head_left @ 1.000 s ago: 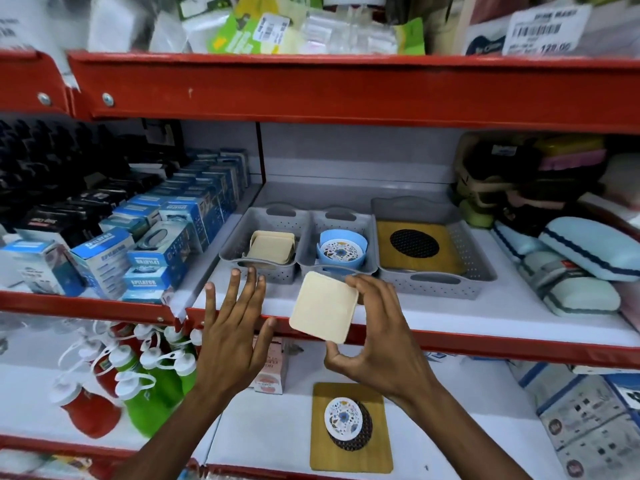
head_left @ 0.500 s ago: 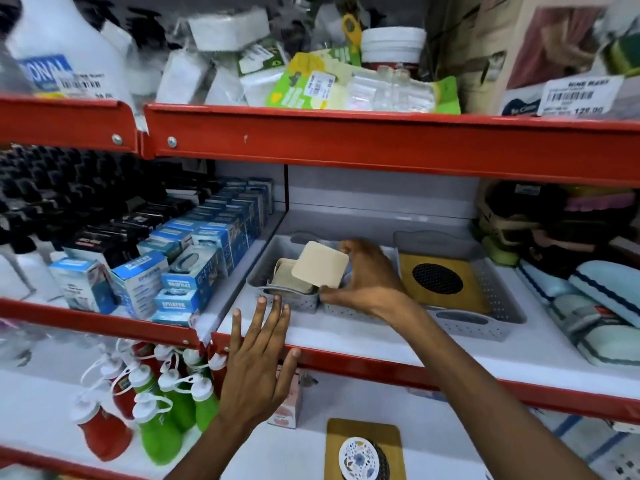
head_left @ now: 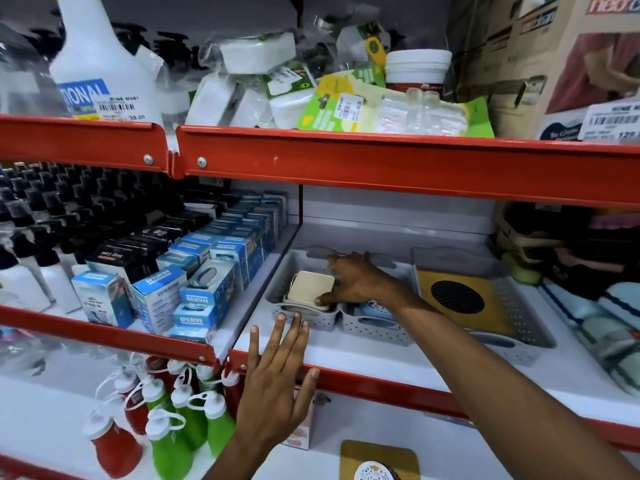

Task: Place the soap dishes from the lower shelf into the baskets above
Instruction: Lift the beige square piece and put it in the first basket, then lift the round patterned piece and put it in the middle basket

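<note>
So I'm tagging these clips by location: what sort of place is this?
Most likely a retail shop aisle: red metal shelving, white barcode price labels, and rows of identical blue boxed products. The right hand sets a cream square soap dish into a grey perforated basket.

2 hands show: the right hand (head_left: 360, 282) and the left hand (head_left: 277, 382). 3 grey baskets stand in a row: the left basket (head_left: 304, 317), the middle basket (head_left: 374, 327) and the large right basket (head_left: 519, 327). 3 red shelf edges (head_left: 381, 164) cross the view. Green squeeze bottles (head_left: 173, 445) number at least 3, red squeeze bottles (head_left: 114, 452) at least 2. The blue boxes (head_left: 207, 289) are too many and too overlapped to count.
</note>
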### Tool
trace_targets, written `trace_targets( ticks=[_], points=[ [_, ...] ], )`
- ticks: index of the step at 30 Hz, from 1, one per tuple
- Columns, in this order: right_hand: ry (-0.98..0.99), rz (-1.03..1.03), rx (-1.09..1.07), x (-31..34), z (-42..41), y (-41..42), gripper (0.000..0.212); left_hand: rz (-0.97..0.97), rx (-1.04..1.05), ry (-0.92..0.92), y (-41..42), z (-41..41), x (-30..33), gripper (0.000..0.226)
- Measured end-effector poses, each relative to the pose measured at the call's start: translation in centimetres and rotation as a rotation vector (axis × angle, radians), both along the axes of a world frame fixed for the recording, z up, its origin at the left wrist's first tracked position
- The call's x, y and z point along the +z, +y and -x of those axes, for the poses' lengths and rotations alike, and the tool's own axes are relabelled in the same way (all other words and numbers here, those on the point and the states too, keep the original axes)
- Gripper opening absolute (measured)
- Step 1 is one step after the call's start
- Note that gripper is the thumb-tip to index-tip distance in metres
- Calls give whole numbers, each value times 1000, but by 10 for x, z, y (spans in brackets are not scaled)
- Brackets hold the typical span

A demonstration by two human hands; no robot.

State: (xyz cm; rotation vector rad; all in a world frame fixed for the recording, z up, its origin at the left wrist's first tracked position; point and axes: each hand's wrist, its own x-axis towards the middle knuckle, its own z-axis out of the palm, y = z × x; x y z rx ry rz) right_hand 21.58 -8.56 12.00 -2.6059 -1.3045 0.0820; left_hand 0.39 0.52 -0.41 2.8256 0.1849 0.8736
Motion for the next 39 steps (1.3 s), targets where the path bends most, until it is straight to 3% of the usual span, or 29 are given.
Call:
trace_targets(
  ticks=[3, 6, 12, 18, 21, 26, 29, 32, 39],
  points=[
    [-78, -83, 29, 6, 27, -29, 92, 1, -1, -6, 0, 0, 0, 64],
    [-150, -106, 57, 1, 63, -67, 95, -7, 5, -27, -1, 1, 0, 63],
    [-441, -138, 255, -47, 117, -136, 85, -26, 10, -57, -3, -1, 0, 64],
    [-523, -103, 500, -142, 117, -182, 64, -28, 49, -58, -6, -2, 0, 63],
    [-411, 49, 489, -194, 110, -192, 65, -48, 57, -57, -8, -1, 0, 62],
    [108, 194, 95, -266, 100, -193, 76, -60, 70, -51, -9, -1, 2, 62],
    [287, 231, -86, -284, 102, -185, 86, -63, 76, -46, -8, -1, 2, 62],
    [343, 242, -131, -298, 104, -172, 99, -66, 81, -36, -8, -1, 2, 62],
    [290, 262, -135, -312, 107, -160, 94, -53, 98, -20, -10, -3, 3, 63]
  ],
)
